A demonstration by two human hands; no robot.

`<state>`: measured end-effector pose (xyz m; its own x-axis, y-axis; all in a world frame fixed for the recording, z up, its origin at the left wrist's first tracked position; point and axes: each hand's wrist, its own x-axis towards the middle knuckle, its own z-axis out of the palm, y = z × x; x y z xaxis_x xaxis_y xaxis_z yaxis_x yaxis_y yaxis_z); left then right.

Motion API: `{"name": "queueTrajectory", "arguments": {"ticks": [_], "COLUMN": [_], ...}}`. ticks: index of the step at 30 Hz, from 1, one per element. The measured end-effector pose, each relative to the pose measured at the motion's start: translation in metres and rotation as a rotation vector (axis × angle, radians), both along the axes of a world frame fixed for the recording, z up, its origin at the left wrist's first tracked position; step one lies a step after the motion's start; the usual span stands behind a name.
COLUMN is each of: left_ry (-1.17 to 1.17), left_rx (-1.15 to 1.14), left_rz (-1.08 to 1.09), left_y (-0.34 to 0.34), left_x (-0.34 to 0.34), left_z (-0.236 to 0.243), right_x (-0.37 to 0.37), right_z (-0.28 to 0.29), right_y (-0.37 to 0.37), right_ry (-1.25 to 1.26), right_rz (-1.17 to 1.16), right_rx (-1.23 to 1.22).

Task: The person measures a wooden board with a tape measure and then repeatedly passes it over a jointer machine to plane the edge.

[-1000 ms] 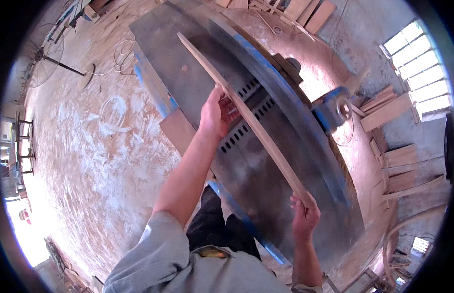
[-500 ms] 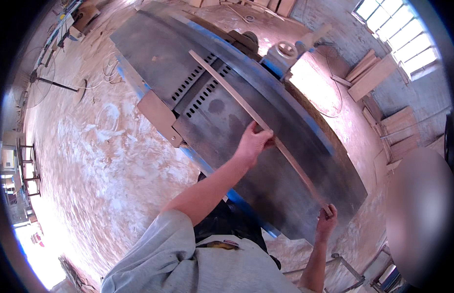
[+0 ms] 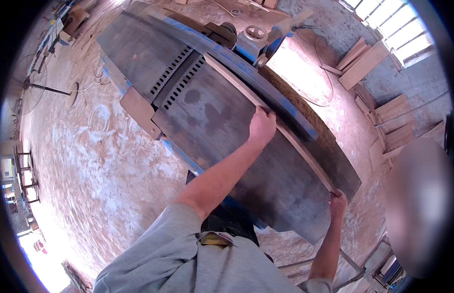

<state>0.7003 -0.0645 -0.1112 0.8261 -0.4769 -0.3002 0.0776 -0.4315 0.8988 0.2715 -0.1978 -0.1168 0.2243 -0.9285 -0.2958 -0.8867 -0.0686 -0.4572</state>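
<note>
A long thin wooden strip (image 3: 301, 149) lies slantwise over the dark metal bed of a jointer (image 3: 222, 146). Its far side runs along the blue-edged fence (image 3: 290, 117). My left hand (image 3: 262, 128) is closed on the strip near its middle, fingers partly hidden. At the near right end, my right hand (image 3: 338, 201) grips the strip between thumb and fingers. The strip's far end reaches the slotted plates (image 3: 188, 73) around the cutter gap.
A brown guard plate (image 3: 139, 112) juts from the bed's left side. Behind the fence stands a motor housing with a round wheel (image 3: 255, 33). Boards (image 3: 363, 63) lean by the wall under the window. A standing fan (image 3: 29, 80) is at far left; another person (image 3: 420, 205) appears blurred at right.
Both hands have carried the strip rightward across the bed, up to the fence. My right hand has risen slightly in the picture. The whole view has shifted somewhat.
</note>
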Motion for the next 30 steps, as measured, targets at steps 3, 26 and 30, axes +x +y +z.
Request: {"name": "queueTrajectory", "arguments": {"ticks": [3, 26, 30], "left_ry": [-0.115, -0.102, -0.117], "left_rx": [0.117, 0.243, 0.261], "left_rz": [0.087, 0.185, 0.213], "left_y": [-0.008, -0.012, -0.003], "left_x": [0.02, 0.087, 0.123], "left_z": [0.006, -0.007, -0.008], "right_x": [0.026, 0.101, 0.136], "right_z": [0.005, 0.012, 0.013], "right_y": [-0.009, -0.006, 0.006], "right_ry": [-0.029, -0.219, -0.263], "right_rz": [0.025, -0.145, -0.11], "right_rx": [0.061, 0.511, 0.504]}}
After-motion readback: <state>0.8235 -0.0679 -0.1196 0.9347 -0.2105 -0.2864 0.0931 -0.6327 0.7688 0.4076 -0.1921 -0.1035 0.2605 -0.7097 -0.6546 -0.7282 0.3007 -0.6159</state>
